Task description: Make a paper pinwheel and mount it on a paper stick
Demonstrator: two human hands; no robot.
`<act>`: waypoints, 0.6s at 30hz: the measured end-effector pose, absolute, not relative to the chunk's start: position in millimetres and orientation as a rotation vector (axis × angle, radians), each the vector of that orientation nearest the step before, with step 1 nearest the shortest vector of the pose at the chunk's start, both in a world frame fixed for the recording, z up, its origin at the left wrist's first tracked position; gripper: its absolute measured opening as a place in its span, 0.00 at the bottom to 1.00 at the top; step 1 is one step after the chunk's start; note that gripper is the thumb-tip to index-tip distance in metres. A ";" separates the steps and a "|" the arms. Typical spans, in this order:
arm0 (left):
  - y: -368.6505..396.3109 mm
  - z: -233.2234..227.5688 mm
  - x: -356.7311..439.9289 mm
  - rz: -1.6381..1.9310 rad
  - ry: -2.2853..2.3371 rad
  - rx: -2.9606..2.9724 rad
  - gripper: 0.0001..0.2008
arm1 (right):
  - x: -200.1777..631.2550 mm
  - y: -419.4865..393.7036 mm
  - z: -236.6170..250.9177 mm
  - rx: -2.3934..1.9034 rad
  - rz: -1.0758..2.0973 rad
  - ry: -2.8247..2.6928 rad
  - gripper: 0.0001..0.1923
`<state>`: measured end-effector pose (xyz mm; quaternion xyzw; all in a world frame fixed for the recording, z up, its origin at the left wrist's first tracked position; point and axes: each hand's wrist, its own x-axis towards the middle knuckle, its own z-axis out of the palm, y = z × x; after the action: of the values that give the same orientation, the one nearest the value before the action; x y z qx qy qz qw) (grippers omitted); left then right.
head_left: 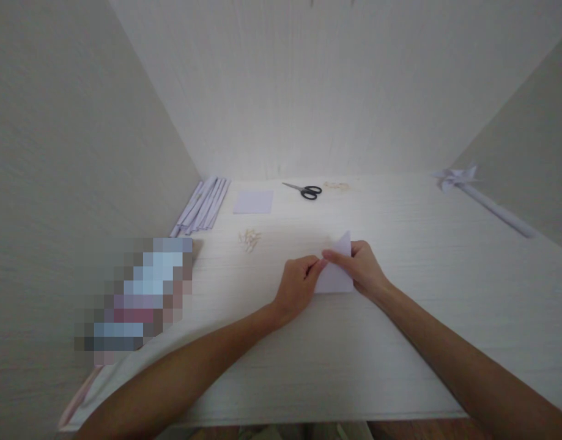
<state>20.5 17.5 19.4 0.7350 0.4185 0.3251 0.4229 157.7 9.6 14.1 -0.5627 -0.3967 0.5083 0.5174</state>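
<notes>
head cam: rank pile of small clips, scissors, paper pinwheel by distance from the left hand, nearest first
From the left hand:
1. Pile of small clips, just up-left on the table.
2. Scissors, farther back, near the rear wall.
3. Paper pinwheel, far right rear corner.

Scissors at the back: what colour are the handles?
Black handles on the scissors, seen in the head view.

Two bare forearms in view, entering from bottom edge of frame. No sleeves visible up to where frame cuts arms off. Left hand [296,287]: no ring, no watch, no bracelet, no glove. Right hand [363,266]: likewise bare, wrist unadorned. Nails short, unpainted as far as can be told. No marks or bandages seen on either arm. Rest of body out of view.
</notes>
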 end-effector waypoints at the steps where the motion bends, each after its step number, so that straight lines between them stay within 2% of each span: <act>1: 17.5 19.4 20.5 0.810 1.048 1.849 0.18 | 156.8 8.8 14.2 -1.362 1.241 -0.952 0.14; 12: 17.2 22.2 24.7 0.779 0.994 1.869 0.18 | 166.3 17.9 23.3 -1.146 1.157 -0.715 0.16; 18: 11.3 19.0 14.8 0.746 0.984 1.894 0.19 | 201.4 25.2 31.3 -1.134 0.793 -0.532 0.15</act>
<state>14.8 11.3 19.0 0.7579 0.3938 0.2985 0.4259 201.4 25.2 31.3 -0.5163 -0.2423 0.3613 0.7377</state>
